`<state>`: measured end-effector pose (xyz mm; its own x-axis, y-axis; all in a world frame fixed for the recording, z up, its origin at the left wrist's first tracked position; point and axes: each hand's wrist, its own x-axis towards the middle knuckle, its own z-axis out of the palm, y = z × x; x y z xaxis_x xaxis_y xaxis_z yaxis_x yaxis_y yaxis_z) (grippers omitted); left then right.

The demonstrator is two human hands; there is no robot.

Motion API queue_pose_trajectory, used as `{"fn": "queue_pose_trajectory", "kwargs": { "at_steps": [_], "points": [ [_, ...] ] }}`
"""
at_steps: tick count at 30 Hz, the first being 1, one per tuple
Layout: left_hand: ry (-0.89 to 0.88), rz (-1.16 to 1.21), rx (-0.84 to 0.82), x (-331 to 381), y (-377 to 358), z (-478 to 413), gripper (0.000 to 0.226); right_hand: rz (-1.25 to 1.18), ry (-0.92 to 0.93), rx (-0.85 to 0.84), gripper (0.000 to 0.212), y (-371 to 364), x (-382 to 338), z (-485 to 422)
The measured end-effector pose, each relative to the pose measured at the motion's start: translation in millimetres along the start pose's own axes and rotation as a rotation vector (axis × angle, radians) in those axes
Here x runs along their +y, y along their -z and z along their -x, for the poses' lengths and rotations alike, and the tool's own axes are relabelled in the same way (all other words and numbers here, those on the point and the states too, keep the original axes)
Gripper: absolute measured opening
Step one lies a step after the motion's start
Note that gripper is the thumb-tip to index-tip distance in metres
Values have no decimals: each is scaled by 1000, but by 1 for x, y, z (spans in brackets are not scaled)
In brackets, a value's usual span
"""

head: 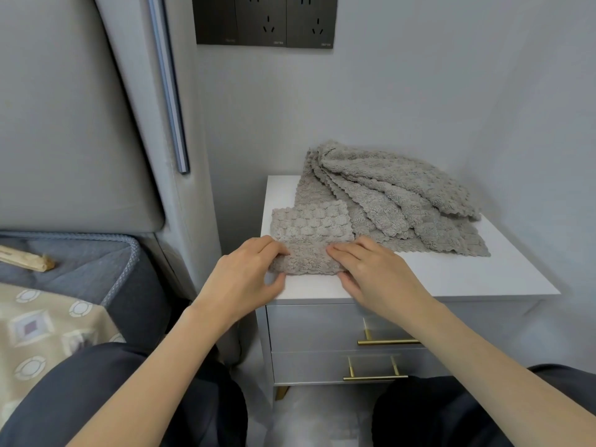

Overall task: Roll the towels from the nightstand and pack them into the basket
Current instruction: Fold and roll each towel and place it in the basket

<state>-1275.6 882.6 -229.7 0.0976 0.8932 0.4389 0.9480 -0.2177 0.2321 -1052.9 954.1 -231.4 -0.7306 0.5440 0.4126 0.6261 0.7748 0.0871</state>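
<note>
A small grey textured towel point(309, 233) lies folded into a narrow strip at the front left of the white nightstand point(451, 279). Its near end is curled up between my hands. My left hand point(248, 275) holds that end from the left, fingers on top and thumb underneath. My right hand point(371, 272) grips it from the right in the same way. Behind it, a heap of several grey towels point(396, 195) lies rumpled across the back of the nightstand. No basket is in view.
The nightstand has two drawers with gold handles point(387, 341). A padded grey headboard point(64, 124) and a bed with a patterned cover point(42, 324) are at the left. Dark wall sockets point(264, 21) sit above. My knees are at the bottom.
</note>
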Motion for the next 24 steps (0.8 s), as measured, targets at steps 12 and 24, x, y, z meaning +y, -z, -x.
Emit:
{"fn": "queue_pose_trajectory", "kwargs": {
  "at_steps": [12,24],
  "points": [
    [195,353,-128,-10,4,-8,27,-609,-280,-149,25,6,16,-6],
    [303,455,-220,-7,1,-17,34,-838,-569,-174,10,3,18,-12]
  ]
}}
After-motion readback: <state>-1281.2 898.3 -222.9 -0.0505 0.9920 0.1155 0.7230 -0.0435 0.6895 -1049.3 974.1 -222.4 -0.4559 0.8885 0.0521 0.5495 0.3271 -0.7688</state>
